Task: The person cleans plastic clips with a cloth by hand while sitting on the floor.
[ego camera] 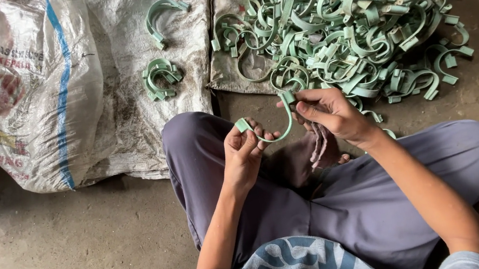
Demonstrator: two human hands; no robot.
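- Sitting cross-legged on the concrete floor (50,255), I am facing the big heap of green clips (348,19) piled far right, within easy reach of my arm.
- Lying far left, the white woven sack (45,87) is spreading flat, carrying a small bunch of clips (160,78) and one loose clip (161,11), set apart from the heap.
- I am holding one curved green clip (273,131) over my lap, my left hand (243,152) pinching its near end and my right hand (329,114) clenching the far end, so the arc is hanging between them.

Bare, stained concrete floor (81,250); worn woven sacking (119,76) spread on it beyond the grip, upper left; dim light.
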